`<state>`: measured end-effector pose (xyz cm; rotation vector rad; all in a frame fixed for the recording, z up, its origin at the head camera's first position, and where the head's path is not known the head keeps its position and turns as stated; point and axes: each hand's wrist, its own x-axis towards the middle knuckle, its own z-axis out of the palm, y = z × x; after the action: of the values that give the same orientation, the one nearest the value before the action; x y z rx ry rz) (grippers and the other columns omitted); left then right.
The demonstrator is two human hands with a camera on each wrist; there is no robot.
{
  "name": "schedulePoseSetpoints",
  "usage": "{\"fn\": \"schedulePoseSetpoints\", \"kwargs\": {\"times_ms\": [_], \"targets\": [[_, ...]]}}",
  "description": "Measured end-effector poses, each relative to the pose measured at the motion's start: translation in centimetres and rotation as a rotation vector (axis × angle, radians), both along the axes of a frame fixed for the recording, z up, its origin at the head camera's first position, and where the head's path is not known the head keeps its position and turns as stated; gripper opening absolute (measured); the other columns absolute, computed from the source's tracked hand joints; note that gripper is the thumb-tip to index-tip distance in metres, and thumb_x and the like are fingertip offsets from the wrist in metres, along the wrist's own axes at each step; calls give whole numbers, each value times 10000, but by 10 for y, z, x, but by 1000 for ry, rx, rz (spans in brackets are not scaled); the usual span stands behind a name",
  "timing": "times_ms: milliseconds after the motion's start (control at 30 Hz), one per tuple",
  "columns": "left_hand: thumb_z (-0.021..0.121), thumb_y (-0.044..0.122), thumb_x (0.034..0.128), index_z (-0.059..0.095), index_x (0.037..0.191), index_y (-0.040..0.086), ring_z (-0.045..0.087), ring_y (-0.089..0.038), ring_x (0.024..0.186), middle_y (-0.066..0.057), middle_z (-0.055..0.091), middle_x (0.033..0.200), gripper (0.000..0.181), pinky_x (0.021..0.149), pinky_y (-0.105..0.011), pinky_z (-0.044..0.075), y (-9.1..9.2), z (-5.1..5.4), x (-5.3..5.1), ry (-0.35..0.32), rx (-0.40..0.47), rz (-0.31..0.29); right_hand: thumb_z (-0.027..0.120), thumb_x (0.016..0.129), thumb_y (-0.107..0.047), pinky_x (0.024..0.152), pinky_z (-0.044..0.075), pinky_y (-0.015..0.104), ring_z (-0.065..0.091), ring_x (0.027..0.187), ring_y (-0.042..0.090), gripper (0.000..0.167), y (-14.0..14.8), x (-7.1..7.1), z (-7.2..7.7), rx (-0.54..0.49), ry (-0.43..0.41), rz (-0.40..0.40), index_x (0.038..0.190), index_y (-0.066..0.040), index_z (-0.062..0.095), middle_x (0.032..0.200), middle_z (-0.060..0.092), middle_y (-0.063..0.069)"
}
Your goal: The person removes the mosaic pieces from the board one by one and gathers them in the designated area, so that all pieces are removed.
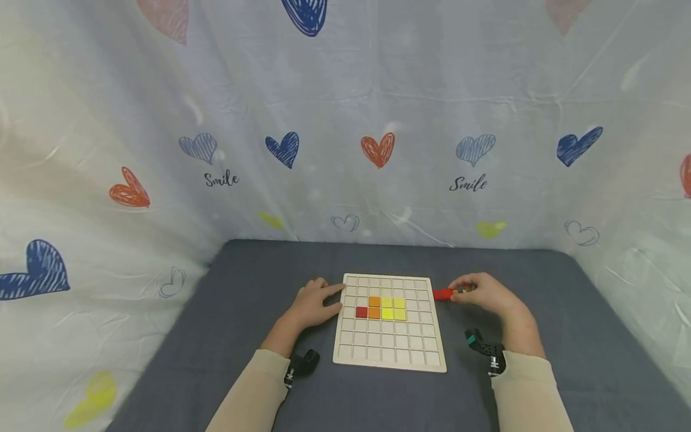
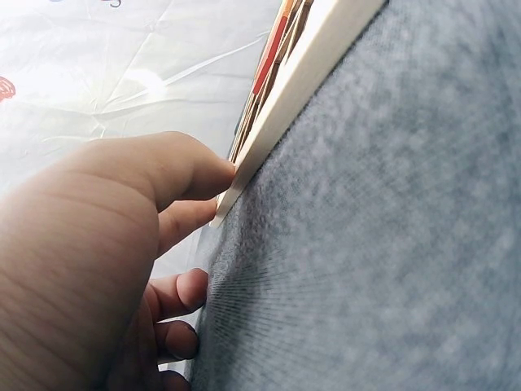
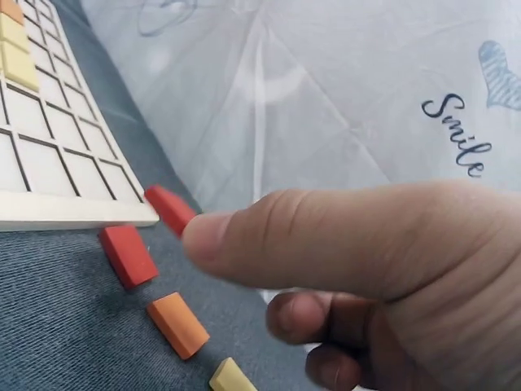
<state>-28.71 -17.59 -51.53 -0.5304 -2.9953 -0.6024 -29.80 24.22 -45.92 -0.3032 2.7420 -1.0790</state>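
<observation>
A pale wooden grid board (image 1: 388, 355) lies on the dark cloth, with one red, two orange and several yellow square tiles set in its middle cells. At its left edge, the thumb and forefinger of my left hand (image 1: 312, 305) touch the rim; the left wrist view shows the other fingers loosely bent beside it. Just off the board's right edge, my right hand (image 1: 490, 295) pinches a red tile (image 3: 168, 208) between thumb and fingers, partly hidden by the thumb. Below it, another red tile (image 3: 129, 257), an orange tile (image 3: 178, 326) and a yellow tile (image 3: 231, 377) lie in a row.
Dark grey cloth (image 1: 394, 402) covers the table around the board. A white curtain (image 1: 324, 180) printed with hearts hangs behind and at both sides. Each wrist wears a black camera strap, the left one (image 1: 302, 365) close to the cloth.
</observation>
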Motion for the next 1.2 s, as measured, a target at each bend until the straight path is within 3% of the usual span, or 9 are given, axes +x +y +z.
{"fn": "schedulePoseSetpoints", "kwargs": {"times_ms": [167, 267, 367, 467, 667, 767, 867, 1000, 1200], "targets": [[648, 401, 980, 595, 1477, 263, 356, -186, 840, -6, 457, 975, 519, 765, -393, 313, -1, -1, -1, 0, -1, 3, 818, 868, -186, 823, 484, 466, 583, 949, 272, 299, 0, 0, -4, 16, -48, 55, 1109, -17, 766, 1060, 688, 126], [649, 405, 978, 595, 1477, 265, 360, -187, 846, -10, 465, 987, 521, 768, -395, 321, -2, -1, -1, 1, -2, 3, 831, 850, -192, 909, 478, 553, 621, 1030, 318, 247, -3, -1, -6, 53, -48, 66, 1049, -55, 779, 1157, 695, 164], [642, 414, 980, 591, 1482, 255, 360, -186, 850, -14, 466, 992, 529, 768, -392, 322, -2, 0, 0, -2, -7, -2, 843, 833, -210, 1031, 316, 677, 619, 1119, 378, 171, -7, -4, -10, 122, -32, 68, 969, -119, 790, 1220, 699, 175], [645, 404, 979, 600, 1475, 237, 359, -187, 849, -14, 463, 988, 525, 763, -399, 323, -2, 0, 0, 2, -3, -8, 857, 809, -215, 1038, 179, 730, 618, 1135, 364, 129, -11, -6, -13, 192, -15, 66, 912, -172, 792, 1197, 725, 120], [639, 415, 988, 584, 1488, 255, 351, -187, 849, -7, 445, 976, 528, 772, -393, 311, -1, 0, 0, -7, -10, 0, 874, 779, -178, 975, 235, 670, 598, 876, 223, 164, -20, -5, -9, 251, -1, 67, 914, -152, 784, 980, 741, 18], [640, 412, 988, 584, 1487, 258, 349, -186, 845, -4, 442, 970, 526, 768, -388, 308, -1, 0, 0, -7, -9, 0, 881, 785, -200, 1015, 241, 693, 601, 921, 248, 205, -23, -3, -4, 239, -13, 46, 955, -141, 784, 1002, 725, 35], [648, 395, 981, 597, 1476, 245, 348, -186, 838, -3, 443, 966, 520, 760, -391, 306, -1, 0, 1, -2, 3, -8, 873, 801, -242, 989, 337, 651, 587, 980, 287, 238, -24, 0, 2, 214, -3, 23, 1001, -142, 791, 1050, 703, 62], [650, 390, 979, 600, 1475, 237, 347, -187, 839, -5, 445, 971, 521, 759, -394, 302, -1, 1, 1, 1, 10, -16, 835, 853, -291, 845, 460, 540, 544, 962, 298, 284, -23, 3, 13, 179, 83, 22, 1075, -121, 785, 1113, 657, 126], [645, 399, 983, 591, 1483, 243, 346, -189, 843, -7, 442, 973, 527, 763, -393, 301, -1, 0, 1, 2, -4, -13, 780, 923, -301, 793, 428, 475, 457, 976, 310, 355, -28, 8, 27, 90, 210, 32, 1189, -68, 751, 1044, 562, 114]]}}
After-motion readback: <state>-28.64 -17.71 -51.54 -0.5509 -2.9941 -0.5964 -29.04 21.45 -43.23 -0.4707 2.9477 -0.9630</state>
